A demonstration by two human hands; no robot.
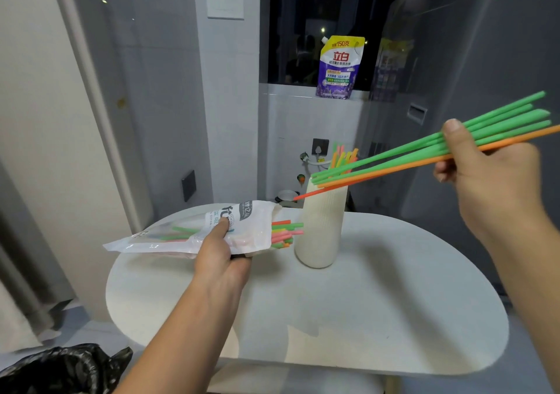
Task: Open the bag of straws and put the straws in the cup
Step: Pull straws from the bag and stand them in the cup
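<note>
My left hand (222, 255) grips a clear plastic straw bag (169, 236) held just above the white table, its open end toward the cup. Coloured straws in the bag (286, 231) stick out of that end. A tall cream ribbed cup (321, 227) stands on the table and holds several straws in the cup (344, 157). My right hand (491, 175) is raised at the right and pinches a bundle of green and orange straws (394, 160). Their far ends lie over the cup's mouth.
The round white table (378, 318) has its edge near me. A purple detergent pouch (339, 66) stands on the window ledge behind. A grey appliance (485, 60) rises at the right. A black rubbish bag (60, 369) sits at the lower left.
</note>
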